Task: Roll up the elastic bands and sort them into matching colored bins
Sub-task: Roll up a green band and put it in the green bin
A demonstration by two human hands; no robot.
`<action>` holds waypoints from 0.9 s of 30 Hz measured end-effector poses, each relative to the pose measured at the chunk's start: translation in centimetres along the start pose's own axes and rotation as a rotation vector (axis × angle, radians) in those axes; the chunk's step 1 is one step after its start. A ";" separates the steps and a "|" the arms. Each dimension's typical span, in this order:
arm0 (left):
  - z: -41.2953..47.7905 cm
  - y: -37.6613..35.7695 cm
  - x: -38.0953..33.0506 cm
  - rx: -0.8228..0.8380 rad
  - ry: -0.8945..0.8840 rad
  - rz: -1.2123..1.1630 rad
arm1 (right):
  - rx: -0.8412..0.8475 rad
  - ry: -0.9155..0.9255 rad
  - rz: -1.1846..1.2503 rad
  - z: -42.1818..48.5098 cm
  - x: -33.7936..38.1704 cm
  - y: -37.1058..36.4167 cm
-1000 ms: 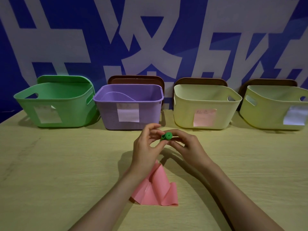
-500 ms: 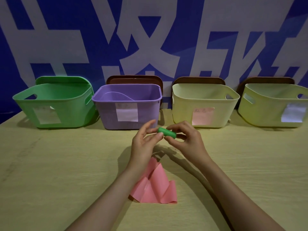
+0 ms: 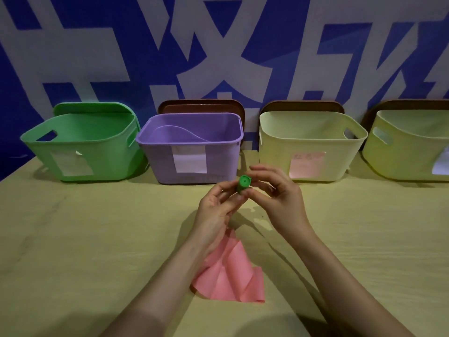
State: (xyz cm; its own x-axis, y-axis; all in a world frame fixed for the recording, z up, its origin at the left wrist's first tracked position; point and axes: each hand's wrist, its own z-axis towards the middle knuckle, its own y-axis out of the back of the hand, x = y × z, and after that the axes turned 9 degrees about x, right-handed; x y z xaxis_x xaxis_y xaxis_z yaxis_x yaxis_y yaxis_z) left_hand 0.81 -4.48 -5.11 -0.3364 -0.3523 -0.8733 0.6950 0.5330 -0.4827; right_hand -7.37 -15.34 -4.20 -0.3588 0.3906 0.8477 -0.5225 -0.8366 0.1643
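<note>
A green elastic band [image 3: 243, 183], rolled into a tight little cylinder, is held above the table with one round end facing me. My left hand [image 3: 217, 215] pinches it from below and the left. My right hand [image 3: 277, 198] pinches it from the right with curled fingers. Under my left wrist a pink band [image 3: 230, 276] lies unrolled and crumpled on the table. The green bin [image 3: 80, 147] stands at the back left, the purple bin [image 3: 192, 149] beside it.
Two pale yellow bins [image 3: 311, 144] [image 3: 410, 152] stand at the back right, each with a paper label. Brown lids lean against the blue-and-white wall behind the bins. The wooden table [image 3: 85, 239] stretches around my arms.
The green roll has turned from lying sideways between my fingers to standing on end toward me. Both hands stay at the same spot in front of the purple bin.
</note>
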 end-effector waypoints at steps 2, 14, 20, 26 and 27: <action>1.2 -0.2 -1.9 -0.031 -0.011 0.013 | 0.013 -0.020 -0.021 1.7 0.7 -0.3; 6.3 7.5 -24.7 -0.340 -0.125 0.010 | 0.287 -0.018 -0.116 23.0 11.3 -14.3; 6.5 22.2 -32.0 -0.375 0.167 0.388 | 0.287 -0.167 -0.148 29.4 9.6 -26.8; 8.9 33.3 -33.7 -0.429 0.414 0.718 | 0.260 -0.688 -0.204 33.3 2.2 -33.9; 9.6 34.1 -33.4 -0.393 0.447 0.780 | 0.216 -0.822 -0.176 33.7 0.7 -34.7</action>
State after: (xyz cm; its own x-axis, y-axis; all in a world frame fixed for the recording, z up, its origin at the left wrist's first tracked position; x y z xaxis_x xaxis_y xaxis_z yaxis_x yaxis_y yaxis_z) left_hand 41.83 18.06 8.21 -0.1391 0.4881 -0.8616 0.5904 0.7394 0.3236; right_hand 36.55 1.00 7.73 0.4297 0.1897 0.8828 -0.3299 -0.8771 0.3491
